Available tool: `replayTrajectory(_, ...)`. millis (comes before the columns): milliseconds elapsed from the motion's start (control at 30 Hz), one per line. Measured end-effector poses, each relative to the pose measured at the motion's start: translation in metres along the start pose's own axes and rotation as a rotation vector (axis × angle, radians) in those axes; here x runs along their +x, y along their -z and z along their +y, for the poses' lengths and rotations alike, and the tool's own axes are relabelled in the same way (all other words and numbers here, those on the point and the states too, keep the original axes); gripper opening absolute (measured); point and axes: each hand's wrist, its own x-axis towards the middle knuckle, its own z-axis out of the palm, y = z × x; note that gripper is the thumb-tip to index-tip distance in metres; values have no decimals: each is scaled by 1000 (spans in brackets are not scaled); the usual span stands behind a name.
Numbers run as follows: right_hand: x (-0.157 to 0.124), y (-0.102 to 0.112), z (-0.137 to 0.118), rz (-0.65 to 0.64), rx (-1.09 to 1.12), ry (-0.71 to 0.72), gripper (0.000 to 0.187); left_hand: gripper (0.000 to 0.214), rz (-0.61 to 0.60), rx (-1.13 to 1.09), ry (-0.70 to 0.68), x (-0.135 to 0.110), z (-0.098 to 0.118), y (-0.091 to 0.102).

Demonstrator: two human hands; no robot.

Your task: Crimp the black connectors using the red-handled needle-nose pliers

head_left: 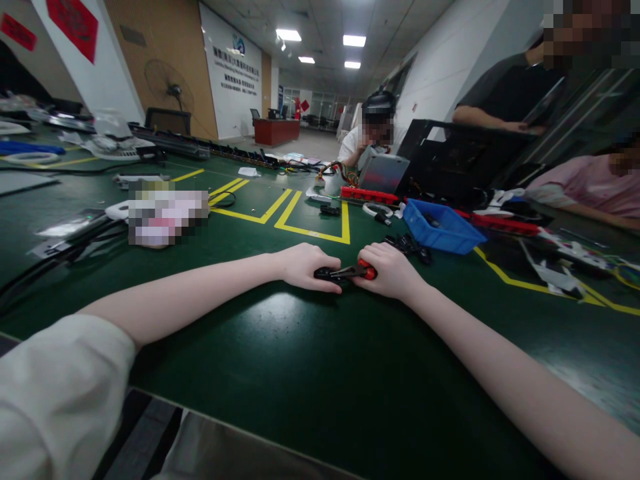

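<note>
My right hand [387,270] is closed round the red handles of a pair of pliers [353,272], whose dark jaws point left. Between the fingers of my left hand [306,265] is a small black cable bundle [326,274], and the pliers' tip reaches it. Whether the jaws bite on the bundle cannot be made out. Both hands are just above the green table [300,373], close together. Beyond my right hand lies a pile of black cables [407,247], and another small black bundle [329,209] rests inside a yellow taped outline.
A blue bin [443,227] with dark items stands right of the pile. Behind it are a red power strip [370,195], a metal box [384,171] and a black computer case [450,157]. Cables [65,257] lie at left. Several people are around the far and right sides.
</note>
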Motion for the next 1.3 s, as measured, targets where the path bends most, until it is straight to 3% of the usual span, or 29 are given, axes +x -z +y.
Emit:
replayTrajectory(200, -1, -1, 0, 4, -16, -70, 18, 41, 62, 18, -28, 1, -1, -1)
replayTrajectory(433, -2, -2, 1, -3, -13, -108, 20, 48, 105, 51, 37, 1, -5, -5)
replayTrajectory(900, -3, 4, -4, -41, -16, -130, 19, 47, 33, -62, 132, 2, 1, 1)
replayTrajectory(1300, -3, 4, -6, -44, -48, -158, 18, 43, 83, -47, 139, 3, 0, -2)
